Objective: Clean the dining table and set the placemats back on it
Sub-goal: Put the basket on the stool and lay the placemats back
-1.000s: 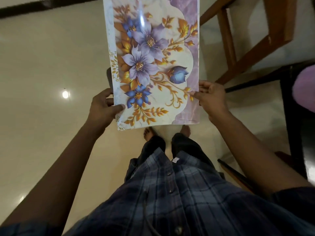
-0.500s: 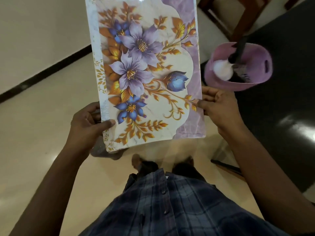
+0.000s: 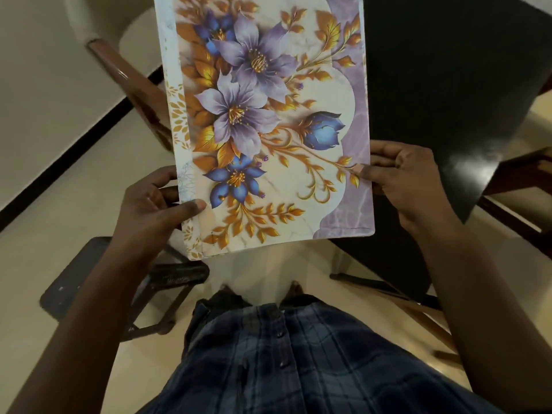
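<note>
Bridging left hand (image 3: 149,204), right hand (image 3: 409,177): placemat (image 3: 298,94)

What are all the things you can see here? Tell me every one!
placemat: one showing, cream and lilac with purple, blue and gold flowers, held up in the middle
table: one, black and shiny, upper right
wooden chair: one, brown with cream seat, upper left
stool: one, dark, lower left
floor: cream, with a black strip at left
shirt: one, blue checked, bottom
feet: two, just toes showing, below the placemat
left hand: grips placemat's left edge
right hand: pinches placemat's right edge
</note>
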Demonstrator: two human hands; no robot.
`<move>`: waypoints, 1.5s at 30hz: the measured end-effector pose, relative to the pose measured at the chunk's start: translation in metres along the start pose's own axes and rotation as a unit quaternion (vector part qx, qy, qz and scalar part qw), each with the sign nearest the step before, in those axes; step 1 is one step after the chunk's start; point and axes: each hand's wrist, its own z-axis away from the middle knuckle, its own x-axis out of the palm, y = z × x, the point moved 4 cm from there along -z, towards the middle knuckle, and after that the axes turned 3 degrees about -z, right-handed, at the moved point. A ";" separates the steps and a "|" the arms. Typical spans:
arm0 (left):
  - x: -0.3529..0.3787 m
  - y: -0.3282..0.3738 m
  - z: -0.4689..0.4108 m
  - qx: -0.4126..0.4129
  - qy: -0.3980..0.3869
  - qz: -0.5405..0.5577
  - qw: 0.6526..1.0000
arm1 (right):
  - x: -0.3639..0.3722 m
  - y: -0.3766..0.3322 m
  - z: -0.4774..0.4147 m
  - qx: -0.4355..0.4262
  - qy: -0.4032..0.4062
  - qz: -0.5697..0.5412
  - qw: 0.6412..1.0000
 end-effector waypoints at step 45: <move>0.259 -0.057 -0.165 -0.067 -0.112 -0.296 0.946 | -0.180 0.194 -0.023 0.197 0.191 0.205 0.940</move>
